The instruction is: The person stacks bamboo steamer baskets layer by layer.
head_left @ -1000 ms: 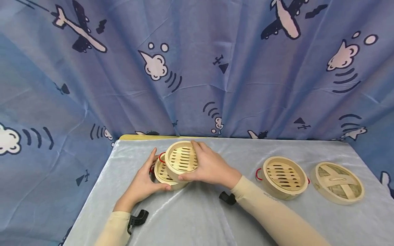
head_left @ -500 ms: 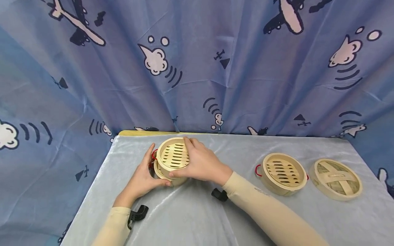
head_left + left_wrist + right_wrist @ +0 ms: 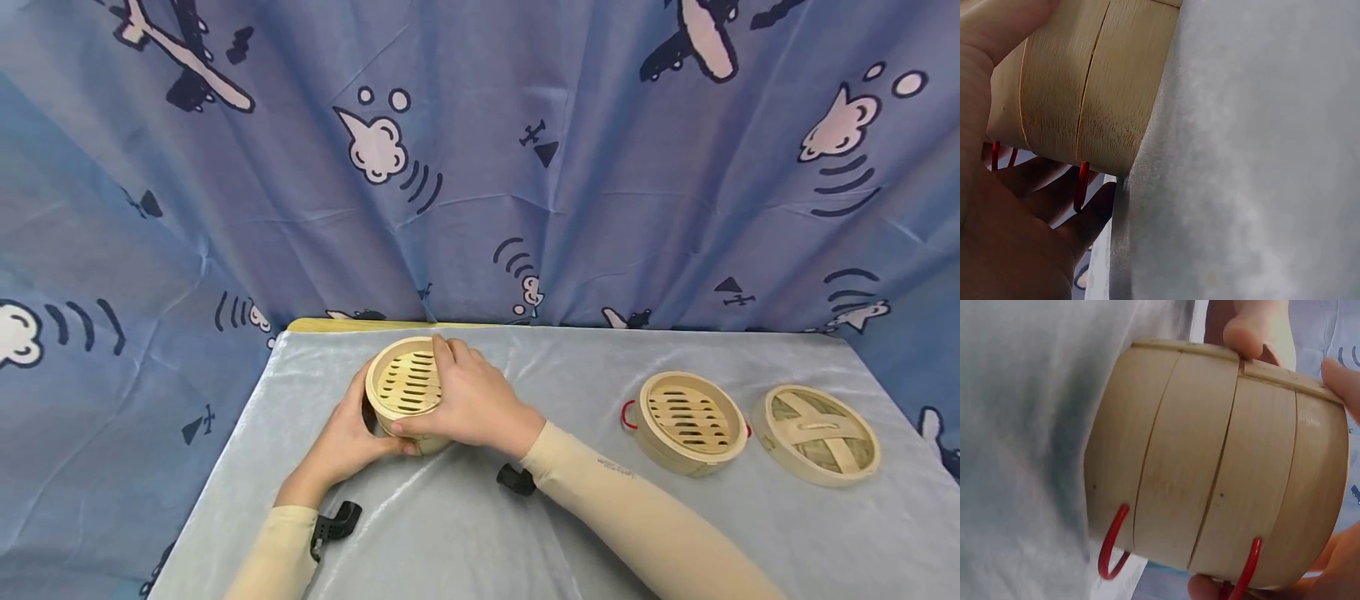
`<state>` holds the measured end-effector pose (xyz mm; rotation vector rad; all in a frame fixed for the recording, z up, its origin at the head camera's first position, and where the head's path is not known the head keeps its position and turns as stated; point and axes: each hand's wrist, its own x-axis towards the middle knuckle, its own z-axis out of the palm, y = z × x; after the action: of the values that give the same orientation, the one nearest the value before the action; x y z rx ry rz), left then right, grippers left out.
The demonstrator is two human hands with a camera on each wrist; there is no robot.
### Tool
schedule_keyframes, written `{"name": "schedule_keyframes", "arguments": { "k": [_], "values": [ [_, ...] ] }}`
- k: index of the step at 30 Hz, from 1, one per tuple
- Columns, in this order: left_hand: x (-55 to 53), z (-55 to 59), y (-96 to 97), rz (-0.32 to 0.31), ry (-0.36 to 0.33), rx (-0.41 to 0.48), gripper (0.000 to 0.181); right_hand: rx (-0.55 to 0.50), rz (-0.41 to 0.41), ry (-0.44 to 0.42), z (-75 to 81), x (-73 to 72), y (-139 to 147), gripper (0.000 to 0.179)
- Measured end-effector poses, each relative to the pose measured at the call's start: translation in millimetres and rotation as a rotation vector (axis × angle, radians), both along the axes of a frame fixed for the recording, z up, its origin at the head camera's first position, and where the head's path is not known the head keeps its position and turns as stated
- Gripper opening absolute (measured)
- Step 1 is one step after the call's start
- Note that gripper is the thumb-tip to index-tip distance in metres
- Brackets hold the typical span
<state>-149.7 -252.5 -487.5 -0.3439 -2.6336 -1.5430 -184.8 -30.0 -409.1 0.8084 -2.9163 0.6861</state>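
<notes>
Two small round bamboo steamer baskets stand stacked at the left of the table. My right hand (image 3: 480, 400) grips the upper steamer basket (image 3: 405, 385) by its right side, thumb in front and fingers at the back of the rim. Beneath it, the lower steamer basket (image 3: 431, 446) is mostly covered in the head view. My left hand (image 3: 337, 442) curls round the lower basket from the left, its thumb at the front near the seam. In the right wrist view the tiers meet along their rims, and a red handle (image 3: 1113, 540) on the lower roughly lines up with the upper's red handle (image 3: 1249, 569).
To the right, another steamer basket (image 3: 652, 433) with red handles sits on the grey cloth (image 3: 465, 533). Beside it lies a woven bamboo lid (image 3: 821, 433). A blue patterned curtain (image 3: 480, 167) hangs behind the table.
My right hand has moved left with the upper basket, which sat off to the right of the lower one and now lies over it. The left hand has stayed in place.
</notes>
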Motion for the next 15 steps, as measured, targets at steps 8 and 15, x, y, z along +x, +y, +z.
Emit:
{"name": "schedule_keyframes", "arguments": {
  "k": [8,15],
  "values": [
    [-0.2,2.3,5.0,-0.002,-0.02,0.022,0.134,-0.015,-0.049,0.02,-3.0,5.8,-1.2,0.14],
    [3.1,1.0,-0.3,-0.024,-0.042,0.061,0.13,-0.025,-0.041,0.019,-5.7,9.2,-2.3,0.142]
  ]
}}
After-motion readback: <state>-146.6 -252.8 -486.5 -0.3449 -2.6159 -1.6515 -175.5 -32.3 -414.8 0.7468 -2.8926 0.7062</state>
